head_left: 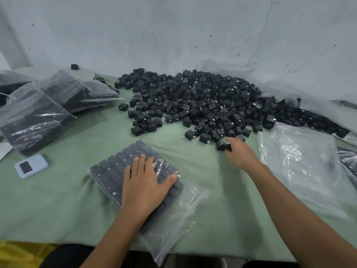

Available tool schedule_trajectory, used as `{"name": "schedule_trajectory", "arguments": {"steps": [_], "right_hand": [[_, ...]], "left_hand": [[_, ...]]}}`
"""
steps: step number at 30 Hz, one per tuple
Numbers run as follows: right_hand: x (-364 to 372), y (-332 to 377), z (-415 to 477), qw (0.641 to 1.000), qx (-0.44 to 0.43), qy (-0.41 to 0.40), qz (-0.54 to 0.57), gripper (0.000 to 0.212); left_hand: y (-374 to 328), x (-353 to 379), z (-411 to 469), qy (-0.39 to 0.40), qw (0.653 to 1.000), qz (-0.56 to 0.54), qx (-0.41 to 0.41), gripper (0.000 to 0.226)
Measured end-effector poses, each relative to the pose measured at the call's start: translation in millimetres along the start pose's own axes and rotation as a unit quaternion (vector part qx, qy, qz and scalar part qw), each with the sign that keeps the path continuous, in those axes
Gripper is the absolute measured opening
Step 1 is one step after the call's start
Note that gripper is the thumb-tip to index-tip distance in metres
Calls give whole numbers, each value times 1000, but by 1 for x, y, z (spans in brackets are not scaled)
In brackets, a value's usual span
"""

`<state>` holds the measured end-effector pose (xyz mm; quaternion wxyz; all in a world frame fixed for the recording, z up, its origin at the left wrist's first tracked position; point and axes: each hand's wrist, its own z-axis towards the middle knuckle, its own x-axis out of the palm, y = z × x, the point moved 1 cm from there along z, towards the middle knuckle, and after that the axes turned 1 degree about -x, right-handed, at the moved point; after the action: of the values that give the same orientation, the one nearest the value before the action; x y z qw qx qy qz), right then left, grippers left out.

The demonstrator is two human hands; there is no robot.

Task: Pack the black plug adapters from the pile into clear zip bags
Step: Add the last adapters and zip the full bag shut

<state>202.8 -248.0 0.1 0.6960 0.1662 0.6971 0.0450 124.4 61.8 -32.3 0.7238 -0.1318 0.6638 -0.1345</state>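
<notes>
A big pile of black plug adapters point(197, 101) covers the far middle and right of the green table. In front of me lies a clear zip bag point(179, 209) with neat rows of adapters inside; its open end points toward me on the right. My left hand point(144, 182) lies flat on top of the packed rows, fingers straight. My right hand point(239, 153) reaches to the pile's near edge and pinches a black adapter point(222, 145) between its fingertips.
Several filled zip bags point(38, 113) are stacked at the left. A stack of empty clear bags point(301, 163) lies at the right. A small pale blue device point(31, 165) sits near the left front. The green table cloth point(58, 200) ends at the front edge; a grey wall stands behind.
</notes>
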Motion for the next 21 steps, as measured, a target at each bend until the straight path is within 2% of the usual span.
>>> {"name": "schedule_trajectory", "arguments": {"steps": [2, 7, 9, 10, 12, 14, 15, 17, 19, 21], "right_hand": [[7, -6, 12, 999, 7, 22, -37, 34], [2, -22, -5, 998, 40, -16, -36, 27], [-7, -26, -31, 998, 48, -33, -3, 25], [-12, -25, -47, 996, 54, -44, 57, 23], [-21, -17, -87, 961, 63, -45, 265, 16], [-22, -4, -134, 892, 45, -9, 449, 11], [-18, 2, -158, 867, 34, 21, 497, 13], [-6, 20, -201, 839, 20, 104, 534, 18], [10, 42, -225, 827, 29, 180, 532, 17], [24, 64, -229, 805, 55, 213, 551, 16]], "left_hand": [[0, 0, 0, -1, 1000, -1, -2, 106], [-1, -2, 0, 3, 1000, 1, 4, 102], [-1, -2, 0, 4, 1000, 2, 7, 102], [-1, -3, 0, 4, 1000, 2, 7, 102], [-1, -3, -1, 3, 1000, 1, 7, 101], [-2, -3, -1, 5, 1000, 0, 8, 101], [-2, -3, -1, 7, 1000, 0, 7, 101], [-2, -4, -1, 10, 1000, 2, 6, 102], [-2, -4, -1, 11, 1000, 2, 6, 103], [-2, -4, 0, 11, 1000, -1, 8, 102]]}}
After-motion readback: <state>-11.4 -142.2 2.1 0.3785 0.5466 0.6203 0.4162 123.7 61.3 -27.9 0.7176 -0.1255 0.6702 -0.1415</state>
